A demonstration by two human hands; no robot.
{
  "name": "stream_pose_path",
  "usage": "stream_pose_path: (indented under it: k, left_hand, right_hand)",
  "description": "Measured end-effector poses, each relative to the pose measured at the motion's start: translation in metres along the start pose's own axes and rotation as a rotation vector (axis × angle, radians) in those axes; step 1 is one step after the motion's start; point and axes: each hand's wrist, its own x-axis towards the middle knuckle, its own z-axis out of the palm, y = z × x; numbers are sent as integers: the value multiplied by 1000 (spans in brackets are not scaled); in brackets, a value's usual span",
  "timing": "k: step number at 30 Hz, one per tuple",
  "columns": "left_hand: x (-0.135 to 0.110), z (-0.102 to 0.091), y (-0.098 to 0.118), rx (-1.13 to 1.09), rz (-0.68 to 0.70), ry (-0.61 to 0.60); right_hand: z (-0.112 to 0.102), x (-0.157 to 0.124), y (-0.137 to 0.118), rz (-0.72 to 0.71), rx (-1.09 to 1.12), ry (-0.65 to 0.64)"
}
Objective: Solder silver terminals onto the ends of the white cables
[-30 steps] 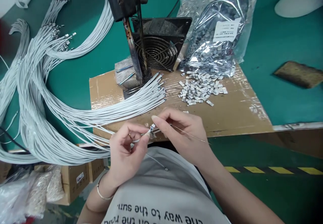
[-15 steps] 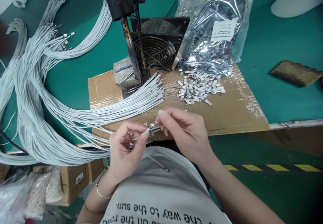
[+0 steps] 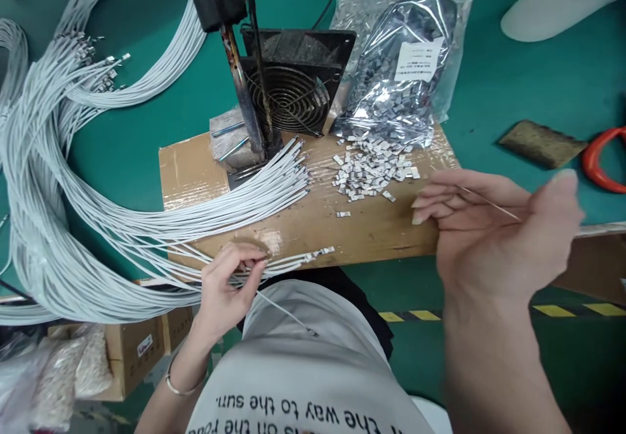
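Note:
My left hand (image 3: 229, 290) is closed, thumb against fingertips, around a few white wires (image 3: 288, 263). Their ends, tipped with small metal connectors (image 3: 320, 252), stick out to the right over the cardboard's front edge. Palm up at the right, my right hand (image 3: 499, 245) has its thumb spread away. A thin bare wire (image 3: 489, 204), possibly solder, runs across that palm and is retained at the fingers. One more white wire (image 3: 286, 313) hangs down over the shirt. Between the hands, a single small metal piece (image 3: 343, 214) lies on the cardboard.
A soldering stand (image 3: 239, 88) and a black fan (image 3: 288, 88) stand behind the wire bundle (image 3: 235, 209). Loose metal pieces (image 3: 369, 170) lie on the cardboard (image 3: 386, 232) before a silver bag (image 3: 401, 62). A brown pad (image 3: 540, 144) and red-handled tool (image 3: 599, 160) are at right.
My right hand has moved away from the wire ends to the right and turned palm up, thumb spread. My left hand still pinches the white wires. The view has shifted slightly right.

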Motion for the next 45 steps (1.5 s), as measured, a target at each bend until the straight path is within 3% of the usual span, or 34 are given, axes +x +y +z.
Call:
stream_pose_path:
  k: [3,6,9,11,15,17,20,23,26,29,32,35,39,45]
  left_hand:
    - [-12,-8,0,-3,48,-110]
    - [-25,-15,-1,-3,70,-277]
    - [-36,-18,-7,1,53,-322]
    - [-39,-19,-12,16,37,-247]
    - [-31,-14,-20,127,10,96]
    - [-20,-11,-21,223,31,189]
    - [0,-7,-18,515,138,145]
    - [17,-4,-11,552,237,23]
    - [28,-1,1,370,214,-210]
    - [36,4,16,95,105,-443]
    - [44,8,30,-122,-67,-554]
    - [50,13,35,-379,-291,-478]
    - [52,18,31,-762,-552,-263]
    - [48,18,25,-890,-635,-96]
  right_hand:
    - [-2,-2,3,-10,-63,-29]
    - [0,-10,4,-140,-223,-190]
    - [2,-15,4,-253,-364,-332]
    - [3,-18,4,-269,-383,-355]
    - [6,-22,3,-236,-361,-330]
    - [6,-23,4,-221,-331,-310]
    - [5,-21,6,-245,-341,-330]
    - [2,-19,7,-285,-383,-376]
    - [1,-19,3,-310,-433,-444]
    - [3,-20,0,-331,-525,-564]
    - [4,-20,2,-420,-637,-613]
    - [6,-21,6,-473,-739,-604]
    - [10,-26,3,-441,-740,-571]
    - [23,-39,-9,-51,-424,-387]
